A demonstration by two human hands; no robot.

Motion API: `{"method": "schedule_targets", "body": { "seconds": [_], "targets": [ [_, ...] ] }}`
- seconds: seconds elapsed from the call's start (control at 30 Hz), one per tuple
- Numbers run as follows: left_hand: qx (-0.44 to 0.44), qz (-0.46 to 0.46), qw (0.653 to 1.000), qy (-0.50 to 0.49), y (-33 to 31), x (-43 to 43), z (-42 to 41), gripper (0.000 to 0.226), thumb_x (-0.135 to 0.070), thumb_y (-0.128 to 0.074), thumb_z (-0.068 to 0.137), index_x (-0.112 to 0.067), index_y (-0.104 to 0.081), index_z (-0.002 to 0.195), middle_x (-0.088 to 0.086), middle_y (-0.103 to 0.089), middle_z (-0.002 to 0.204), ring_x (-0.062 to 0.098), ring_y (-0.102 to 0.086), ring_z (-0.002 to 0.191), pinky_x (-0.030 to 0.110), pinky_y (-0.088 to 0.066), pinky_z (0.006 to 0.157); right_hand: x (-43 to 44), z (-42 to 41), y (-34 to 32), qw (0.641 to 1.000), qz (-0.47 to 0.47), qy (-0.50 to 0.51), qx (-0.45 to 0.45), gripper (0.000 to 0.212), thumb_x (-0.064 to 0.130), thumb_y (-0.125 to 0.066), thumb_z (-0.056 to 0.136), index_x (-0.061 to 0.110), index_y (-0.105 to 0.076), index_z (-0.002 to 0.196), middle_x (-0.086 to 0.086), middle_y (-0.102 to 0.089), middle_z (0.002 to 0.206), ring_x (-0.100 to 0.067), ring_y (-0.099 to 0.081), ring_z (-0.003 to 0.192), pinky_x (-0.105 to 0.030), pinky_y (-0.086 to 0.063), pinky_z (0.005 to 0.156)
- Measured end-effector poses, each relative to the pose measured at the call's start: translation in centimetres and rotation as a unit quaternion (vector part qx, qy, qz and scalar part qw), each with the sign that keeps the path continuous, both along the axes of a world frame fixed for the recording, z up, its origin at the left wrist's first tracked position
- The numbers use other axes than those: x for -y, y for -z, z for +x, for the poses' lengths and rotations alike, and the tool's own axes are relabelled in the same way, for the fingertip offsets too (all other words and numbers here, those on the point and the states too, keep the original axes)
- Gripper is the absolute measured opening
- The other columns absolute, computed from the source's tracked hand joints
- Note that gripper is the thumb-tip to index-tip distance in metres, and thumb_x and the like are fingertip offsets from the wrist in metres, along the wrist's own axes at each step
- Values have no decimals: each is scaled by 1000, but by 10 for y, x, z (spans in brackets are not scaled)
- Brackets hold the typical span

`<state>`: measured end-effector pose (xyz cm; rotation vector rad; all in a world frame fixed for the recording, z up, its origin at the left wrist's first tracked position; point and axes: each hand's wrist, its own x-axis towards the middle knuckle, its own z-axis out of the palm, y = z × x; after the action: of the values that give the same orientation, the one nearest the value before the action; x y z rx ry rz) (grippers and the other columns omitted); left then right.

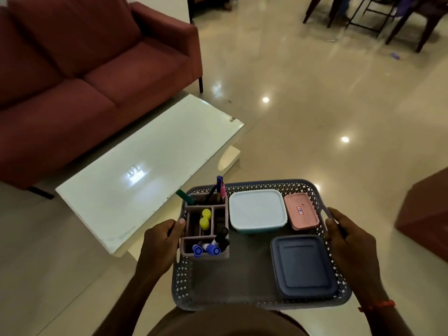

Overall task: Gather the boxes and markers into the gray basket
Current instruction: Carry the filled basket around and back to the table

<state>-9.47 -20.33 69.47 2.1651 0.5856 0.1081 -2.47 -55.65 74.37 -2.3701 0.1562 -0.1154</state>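
I carry the gray perforated basket (244, 300) in front of my body, above the floor. My left hand (160, 241) grips its left rim and my right hand (351, 246) grips its right handle. Inside stand a brown compartment organizer (186, 251) with markers (209, 248) and yellow-capped sticks (205, 219), a white-lidded box (257, 212), a small pink box (301, 210) and a dark blue box (303, 266).
A low white glass-topped table (145, 166) stands to the left of the basket, with a maroon sofa (84, 69) behind it. A brown seat (426, 214) is at the right edge. Chairs (412, 18) stand far back on the shiny tiled floor.
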Motion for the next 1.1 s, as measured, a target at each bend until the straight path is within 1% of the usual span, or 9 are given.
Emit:
{"method": "schedule_targets", "body": {
  "seconds": [0.07, 0.17, 0.27, 0.3, 0.43, 0.6, 0.73, 0.83, 1.1],
  "targets": [
    [4, 7, 1000, 2, 0, -5, 7, 43, -31, -53, 103, -11, -62, 66, 5, -62, 56, 22, -59, 54, 34, -47, 54, -5, 21, 4, 1000, 5, -9, -7, 33, 18, -53, 99, 14, -63, 130, -1, -69, 76, -4, -61, 69, -25, -40, 68],
    [9, 24, 1000, -15, -4, -12, 14, 49, -43, -48, 99, -9, -62, 66, 4, -61, 55, 19, -57, 52, 30, -42, 51, -16, 48, 5, 999, 10, -37, -13, 33, 19, -53, 99, 14, -62, 131, -2, -68, 75, -11, -62, 68, -26, -42, 68],
    [4, 23, 998, -59, -6, -17, 17, 48, -38, -51, 102, -8, -62, 66, 5, -60, 55, 18, -55, 52, 30, -41, 52, -30, 75, 4, 997, 17, -73, -18, 33, 18, -53, 99, 15, -61, 131, -3, -68, 77, -3, -62, 66, -7, -41, 61],
    [-1, 25, 997, -75, -7, -17, 16, 49, -40, -51, 102, -9, -62, 66, 5, -61, 56, 19, -56, 53, 31, -41, 53, -34, 84, 4, 996, 14, -90, -20, 33, 18, -53, 99, 15, -62, 131, -2, -68, 76, -3, -62, 66, -7, -41, 60],
    [-12, 34, 990, -139, -4, -13, 15, 47, -36, -51, 103, -9, -62, 65, 5, -61, 55, 20, -57, 53, 31, -40, 53, -49, 124, 10, 987, 3, -158, -30, 33, 19, -53, 99, 14, -63, 130, -4, -67, 73, -15, -61, 66, -25, -41, 64],
    [-23, 34, 975, -220, -2, 4, 25, 42, -30, -52, 103, -8, -65, 69, 3, -62, 57, 18, -59, 54, 29, -43, 53, -63, 181, 14, 971, 12, -233, -42, 34, 18, -53, 99, 13, -62, 131, -6, -71, 84, -23, -62, 75, -27, -40, 77],
    [-35, 24, 962, -268, 6, 23, 36, 44, -34, -51, 102, -9, -65, 70, 5, -64, 57, 19, -61, 54, 33, -48, 53, -69, 223, 9, 955, 13, -294, -34, 34, 16, -53, 99, 13, -61, 132, -1, -67, 80, -17, -60, 71, -19, -40, 68],
    [-44, 24, 955, -293, 8, 41, 46, 44, -33, -51, 102, -8, -64, 68, 6, -63, 57, 16, -59, 54, 17, -39, 49, -72, 254, 10, 945, 4, -324, -31, 33, 18, -54, 99, 14, -62, 131, -2, -67, 76, -3, -58, 68, -2, -37, 62],
    [-44, -3, 927, -371, 9, 77, 54, 47, -36, -53, 101, -7, -62, 65, 6, -60, 55, 6, -54, 49, 15, -39, 48, -85, 296, 16, 917, 13, -395, -52, 33, 26, -55, 99, 16, -64, 129, 0, -68, 79, -2, -61, 73, -11, -37, 60]
  ]
}}
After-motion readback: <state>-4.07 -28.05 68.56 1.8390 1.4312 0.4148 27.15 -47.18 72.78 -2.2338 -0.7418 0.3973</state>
